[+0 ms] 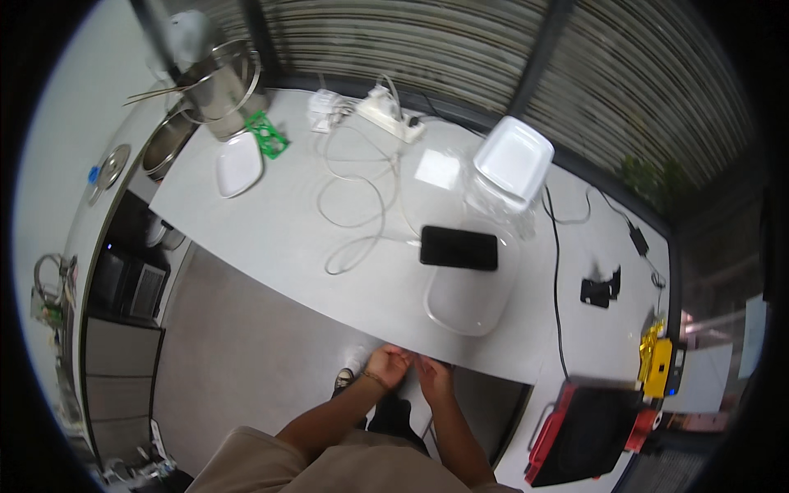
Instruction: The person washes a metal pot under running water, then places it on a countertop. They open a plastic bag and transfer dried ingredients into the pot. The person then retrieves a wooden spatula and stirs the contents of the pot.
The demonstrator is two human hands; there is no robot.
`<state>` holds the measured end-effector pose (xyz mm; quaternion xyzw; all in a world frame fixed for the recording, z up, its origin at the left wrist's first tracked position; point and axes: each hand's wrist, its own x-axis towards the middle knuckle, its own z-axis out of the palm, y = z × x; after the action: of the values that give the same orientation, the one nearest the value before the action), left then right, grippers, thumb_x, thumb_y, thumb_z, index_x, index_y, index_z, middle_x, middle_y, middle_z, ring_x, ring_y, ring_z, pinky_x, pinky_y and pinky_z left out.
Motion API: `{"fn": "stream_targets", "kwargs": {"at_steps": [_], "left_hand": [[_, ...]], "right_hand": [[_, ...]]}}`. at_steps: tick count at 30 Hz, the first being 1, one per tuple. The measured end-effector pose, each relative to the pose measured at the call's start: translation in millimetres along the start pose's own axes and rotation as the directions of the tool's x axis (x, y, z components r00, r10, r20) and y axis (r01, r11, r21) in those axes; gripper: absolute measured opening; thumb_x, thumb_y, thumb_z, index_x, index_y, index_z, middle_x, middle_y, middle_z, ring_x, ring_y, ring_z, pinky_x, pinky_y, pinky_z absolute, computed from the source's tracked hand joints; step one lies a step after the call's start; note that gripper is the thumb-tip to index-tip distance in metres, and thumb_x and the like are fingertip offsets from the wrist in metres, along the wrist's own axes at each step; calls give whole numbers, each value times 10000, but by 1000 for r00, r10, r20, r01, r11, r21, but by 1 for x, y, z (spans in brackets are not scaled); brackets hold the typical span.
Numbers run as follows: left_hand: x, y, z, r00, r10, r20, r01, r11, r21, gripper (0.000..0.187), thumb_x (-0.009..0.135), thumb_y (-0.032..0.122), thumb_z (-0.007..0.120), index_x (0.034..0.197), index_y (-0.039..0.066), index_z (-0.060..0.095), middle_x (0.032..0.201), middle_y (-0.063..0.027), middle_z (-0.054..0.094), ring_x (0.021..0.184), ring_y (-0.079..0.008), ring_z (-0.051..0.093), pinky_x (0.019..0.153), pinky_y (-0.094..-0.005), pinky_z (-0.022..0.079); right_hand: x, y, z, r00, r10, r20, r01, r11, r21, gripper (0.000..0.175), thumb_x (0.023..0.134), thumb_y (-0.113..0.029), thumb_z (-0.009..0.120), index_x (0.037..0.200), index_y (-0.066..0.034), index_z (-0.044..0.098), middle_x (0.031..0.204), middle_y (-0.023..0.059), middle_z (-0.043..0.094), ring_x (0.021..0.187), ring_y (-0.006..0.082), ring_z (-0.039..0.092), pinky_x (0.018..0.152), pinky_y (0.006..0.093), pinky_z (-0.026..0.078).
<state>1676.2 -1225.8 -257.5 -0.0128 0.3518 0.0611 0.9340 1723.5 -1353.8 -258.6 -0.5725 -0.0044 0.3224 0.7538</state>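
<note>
My left hand (388,365) and my right hand (436,381) are close together, just off the front edge of the white table (296,246). Their fingers are partly hidden by the edge, so I cannot tell whether they hold anything. A black smartphone (458,248) rests screen up across the far part of a white plastic tray (468,302), beyond my right hand. Beside the phone's left end, a white cable (352,245) lies in loose loops. Farther back stand stacked white trays (515,159), with crumpled clear plastic film (493,200) around their base.
A white power strip (389,114) sits at the back. A white dish (239,165), green plastic piece (267,134) and metal pot (222,92) are at left. At right are a black cable (556,283), black bracket (599,289), yellow device (657,368) and red-and-black appliance (582,434).
</note>
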Motion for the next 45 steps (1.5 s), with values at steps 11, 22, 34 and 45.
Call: {"fn": "stream_targets", "kwargs": {"at_steps": [11,22,34,45], "left_hand": [[-95,96,13,984,16,-178,46,940,337,309,874,165,494,1150,28,513,1214,-131,553,1156,-269,516,982,-421,413],[-325,305,-224,793,460,-400,-550,823,-144,244,811,103,507,1047,39,511,1083,-155,590,880,-266,588,849,-393,482],[-379,425,-297,690,528,-495,-719,577,-388,112,742,99,558,840,114,611,799,-17,640,704,-168,605,655,-306,497],[-444,589,-289,432,628,-647,-896,376,-234,205,877,145,516,1036,19,542,915,-123,612,801,-225,591,736,-341,498]], "right_hand": [[9,18,0,947,321,-13,-257,781,569,254,828,-59,495,1071,-54,568,1091,99,591,1029,238,547,886,401,440],[-21,67,128,654,731,196,-657,677,-331,436,908,-197,485,1280,15,404,1120,161,572,906,268,570,815,362,494],[277,28,480,994,-113,-8,91,835,-543,280,880,-295,572,754,-48,529,592,56,510,455,177,524,412,311,483],[284,84,608,875,-475,90,469,788,-400,366,866,-205,562,1080,92,560,1060,203,588,920,308,571,753,452,511]]}}
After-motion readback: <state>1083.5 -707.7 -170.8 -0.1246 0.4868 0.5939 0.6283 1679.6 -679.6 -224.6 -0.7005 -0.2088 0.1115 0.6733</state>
